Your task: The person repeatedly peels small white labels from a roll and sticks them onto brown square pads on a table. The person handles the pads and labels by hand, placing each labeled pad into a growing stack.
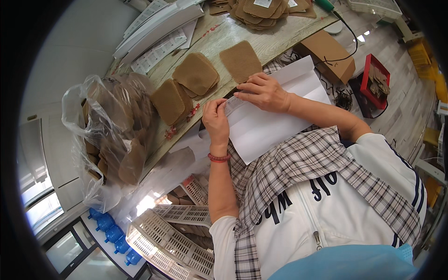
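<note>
A large white paper sheet [273, 125] lies across my lap, with a small printed label [233, 104] at its upper left corner. My left hand [216, 120] is closed, its thumb and fingers pinching the label's left edge. On the other side, my right hand [265, 93] has its fingers bent and pressed onto the label's upper right end. Just beyond my right fingertips, a single brown rounded-square textured pad [241, 61] lies on the table. Two small stacks of the same pads, a farther stack [195, 73] and a nearer stack [171, 102], sit left of it.
The wooden-patterned table [215, 43] also bears a clear plastic bag [114, 135] of brown pads, white paper stacks [158, 32] and a pad pile [261, 13]. A green-handled corded tool [325, 4] lies at its edge. Floor: cardboard box [329, 53], red box [376, 79], white crates [170, 238].
</note>
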`<action>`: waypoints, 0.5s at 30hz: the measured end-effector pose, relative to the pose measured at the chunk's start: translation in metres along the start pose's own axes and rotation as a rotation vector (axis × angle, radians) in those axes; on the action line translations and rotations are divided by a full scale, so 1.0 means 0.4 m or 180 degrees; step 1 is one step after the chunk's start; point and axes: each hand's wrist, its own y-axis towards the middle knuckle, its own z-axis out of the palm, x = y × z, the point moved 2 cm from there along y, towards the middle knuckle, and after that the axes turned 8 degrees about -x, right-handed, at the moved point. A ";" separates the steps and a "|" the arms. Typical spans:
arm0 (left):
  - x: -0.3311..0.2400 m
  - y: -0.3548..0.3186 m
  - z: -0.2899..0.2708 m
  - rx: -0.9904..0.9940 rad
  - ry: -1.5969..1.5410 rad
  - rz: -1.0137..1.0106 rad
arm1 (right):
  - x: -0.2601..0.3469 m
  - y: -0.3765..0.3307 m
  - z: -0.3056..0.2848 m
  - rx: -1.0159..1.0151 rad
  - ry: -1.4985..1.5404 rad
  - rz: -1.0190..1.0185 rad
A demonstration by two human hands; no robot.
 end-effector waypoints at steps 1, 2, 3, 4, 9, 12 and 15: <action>0.006 0.011 0.000 0.0013 0.0032 -0.0019 | -0.006 -0.001 0.011 -0.0019 0.0036 0.0028; 0.011 0.022 -0.001 0.0025 0.0063 -0.0038 | -0.012 -0.003 0.024 -0.0038 0.0070 0.0055; 0.012 0.022 -0.001 0.0033 0.0081 -0.0068 | -0.010 -0.002 0.025 -0.0041 0.0104 0.0076; 0.013 0.022 -0.001 0.0041 0.0138 -0.0058 | -0.008 -0.002 0.025 -0.0067 0.0191 0.0188; 0.011 0.024 -0.001 0.0056 0.0211 0.0065 | 0.006 -0.003 0.047 -0.0195 0.0442 0.1100; 0.000 0.028 -0.006 0.0118 0.0098 -0.0186 | 0.014 0.002 0.049 -0.0314 0.0499 0.1242; 0.005 0.035 -0.014 0.0235 0.0083 -0.0355 | 0.023 -0.002 0.029 -0.0195 0.0992 0.1083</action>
